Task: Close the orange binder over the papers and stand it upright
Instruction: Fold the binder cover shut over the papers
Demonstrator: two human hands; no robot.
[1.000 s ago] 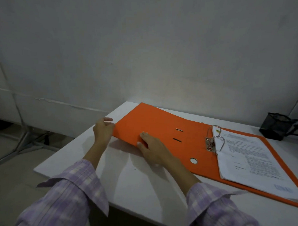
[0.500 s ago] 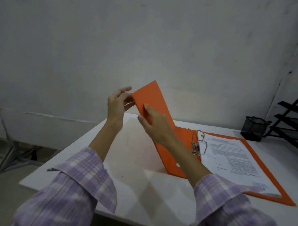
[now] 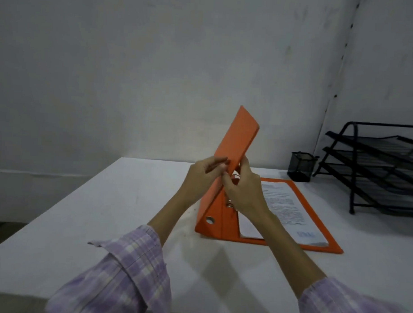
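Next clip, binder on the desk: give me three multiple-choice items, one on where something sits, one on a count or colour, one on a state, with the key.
1. Where is the black mesh pen cup?
A. At the table's far edge, left of the black tray rack
B. On the papers
C. On the floor

2. How many hands hold the binder cover?
A. None
B. One
C. Two

3. What state is the orange binder in?
A. Closed flat
B. Partly open, cover raised over the papers
C. Standing upright, shut

Key: 1 A, the cup stands beside the rack; 2 C, the left hand and right hand both pinch the cover; 3 B, the cover slants up and the pages show.
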